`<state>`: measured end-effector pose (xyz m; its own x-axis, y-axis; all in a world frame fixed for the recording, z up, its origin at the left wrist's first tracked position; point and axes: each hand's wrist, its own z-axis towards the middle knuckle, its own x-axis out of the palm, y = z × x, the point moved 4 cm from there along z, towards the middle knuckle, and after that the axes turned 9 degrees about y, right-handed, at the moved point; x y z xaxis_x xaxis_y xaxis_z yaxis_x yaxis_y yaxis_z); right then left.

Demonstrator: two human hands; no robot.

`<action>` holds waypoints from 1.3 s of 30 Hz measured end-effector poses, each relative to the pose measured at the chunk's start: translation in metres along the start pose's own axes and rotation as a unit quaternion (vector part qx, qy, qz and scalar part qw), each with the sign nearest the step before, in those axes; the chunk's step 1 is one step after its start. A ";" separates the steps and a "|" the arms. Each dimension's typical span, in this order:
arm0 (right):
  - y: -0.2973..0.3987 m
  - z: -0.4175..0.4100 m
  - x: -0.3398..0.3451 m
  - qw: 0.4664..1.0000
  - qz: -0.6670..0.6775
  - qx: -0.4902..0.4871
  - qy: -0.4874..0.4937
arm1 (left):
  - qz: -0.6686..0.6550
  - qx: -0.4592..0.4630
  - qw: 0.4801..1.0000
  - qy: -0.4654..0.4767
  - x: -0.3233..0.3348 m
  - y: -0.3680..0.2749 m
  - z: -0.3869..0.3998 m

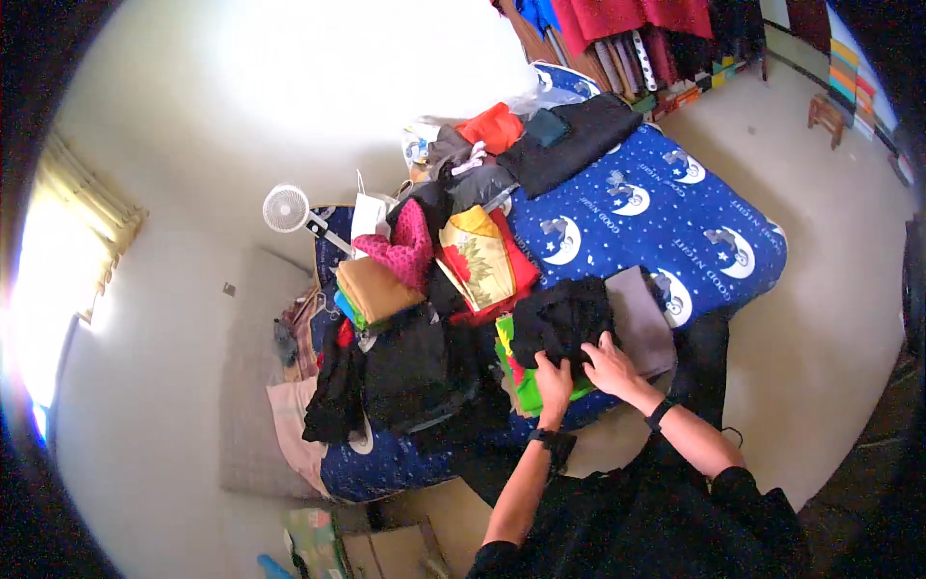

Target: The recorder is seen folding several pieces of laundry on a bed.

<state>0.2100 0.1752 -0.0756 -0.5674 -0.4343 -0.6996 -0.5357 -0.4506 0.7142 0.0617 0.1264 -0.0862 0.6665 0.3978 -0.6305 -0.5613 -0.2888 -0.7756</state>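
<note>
A black folded cloth [561,318], probably a garment, lies on top of a bright green cloth [532,394] with red and yellow patches. At its near edge, my left hand [554,383] grips the black fabric, the fingertips tucked into it. Close by on the right, my right hand [615,368] holds the same edge between thumb and fingers. A folded grey cloth [640,318] sits directly right of the black one, partly under it. The fingertips of both hands are partly hidden in the dark folds.
The bed [694,210] has a blue moon-patterned cover. Piled clothes include a red-and-yellow floral cloth [481,260], a brown folded cloth [380,289], a pink dotted cloth [401,246] and black trousers [571,145]. A white fan [286,208] stands beyond them; a wooden stool [826,119] is far right.
</note>
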 end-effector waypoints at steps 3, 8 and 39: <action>-0.010 0.005 0.000 0.999 0.004 0.030 -0.035 | 0.040 -0.007 0.999 -0.012 -0.022 -0.005 0.002; -0.010 -0.005 -0.038 0.994 0.057 0.025 -0.085 | 0.050 0.100 0.979 -0.168 -0.107 -0.019 -0.006; 0.116 -0.022 -0.401 0.896 0.012 -0.251 -0.366 | 0.254 0.233 0.879 -0.329 -0.476 -0.233 -0.037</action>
<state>0.3893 0.2801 0.2878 -0.9315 0.0965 -0.3508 -0.2736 -0.8214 0.5005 -0.1061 -0.0282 0.3933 -0.0701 0.7827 -0.6184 -0.9469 -0.2471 -0.2055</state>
